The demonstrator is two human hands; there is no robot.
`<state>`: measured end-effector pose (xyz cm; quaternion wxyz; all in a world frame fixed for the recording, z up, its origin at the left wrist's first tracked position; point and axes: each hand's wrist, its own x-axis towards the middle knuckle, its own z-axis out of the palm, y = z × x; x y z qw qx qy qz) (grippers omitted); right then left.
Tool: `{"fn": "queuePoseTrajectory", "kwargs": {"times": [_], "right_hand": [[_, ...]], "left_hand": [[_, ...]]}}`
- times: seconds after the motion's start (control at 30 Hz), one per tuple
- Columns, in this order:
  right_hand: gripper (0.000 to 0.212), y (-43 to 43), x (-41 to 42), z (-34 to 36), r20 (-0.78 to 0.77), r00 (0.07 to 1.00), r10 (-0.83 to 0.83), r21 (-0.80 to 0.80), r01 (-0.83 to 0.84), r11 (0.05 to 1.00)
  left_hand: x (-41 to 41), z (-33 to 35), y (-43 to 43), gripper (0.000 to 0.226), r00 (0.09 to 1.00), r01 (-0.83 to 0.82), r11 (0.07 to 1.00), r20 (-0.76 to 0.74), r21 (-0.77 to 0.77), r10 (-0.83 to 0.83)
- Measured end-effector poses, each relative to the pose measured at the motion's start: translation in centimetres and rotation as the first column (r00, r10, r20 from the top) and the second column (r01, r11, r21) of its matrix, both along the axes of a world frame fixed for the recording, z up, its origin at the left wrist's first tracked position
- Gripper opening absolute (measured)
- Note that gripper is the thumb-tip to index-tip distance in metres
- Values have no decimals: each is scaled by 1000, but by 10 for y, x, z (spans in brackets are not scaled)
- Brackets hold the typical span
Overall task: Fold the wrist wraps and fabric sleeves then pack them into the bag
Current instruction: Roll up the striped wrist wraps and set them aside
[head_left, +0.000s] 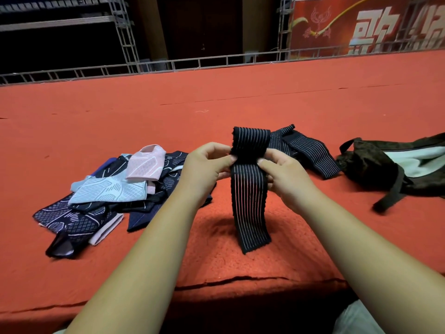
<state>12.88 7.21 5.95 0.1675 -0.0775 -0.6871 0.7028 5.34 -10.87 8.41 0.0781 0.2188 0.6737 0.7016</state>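
Red carpet (216, 97) underlies a black wrist wrap (249, 203) (thin white stripes), top folded over, pinched in left hand (204, 165) and right hand (284, 174) grips; bag (375, 169) runs off-frame.

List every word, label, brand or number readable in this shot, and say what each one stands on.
"歌": large white character on the red banner behind the metal truss, top right.
Second white character beside it: cut off by the frame edge, unreadable.
Small marks under the banner's outlined emblem: too blurred to read.
No text visible on the black striped wrist wrap, patterned fabric sleeves or dark bag.
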Motion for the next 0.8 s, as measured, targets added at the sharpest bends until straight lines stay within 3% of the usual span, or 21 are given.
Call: {"fn": "queuePoseTrajectory", "kwargs": {"times": [0.17, 0.37, 0.47, 0.6, 0.73, 0.8], "right_hand": [[48, -5, -2, 9, -15, 1000, 21, -249, -24, 968], [47, -2, 3, 11, -84, 994, 70, -378, -96, 921], [43, -1, 6, 10, -89, 992, 90, -362, -117, 925], [29, 0, 6, 7, -95, 992, 86, -214, -104, 971], [45, 0, 4, 0, -139, 987, 75, -158, -97, 983], [37, 1, 2, -3, -88, 993, 76, -124, -86, 988]], "left_hand": [[2, 5, -3, 15, 1000, 24, 998, -6, 56, -23], [-1, 4, -5, 32, 983, 32, 991, 176, 127, -54], [0, 0, -4, 23, 970, 52, 988, 228, 148, -86], [0, -8, -4, 22, 973, 61, 992, 217, 108, -83], [-1, -11, -3, 19, 980, 41, 994, 189, 102, -60], [-1, -9, -1, 17, 980, 35, 988, 190, 149, -63]]}}
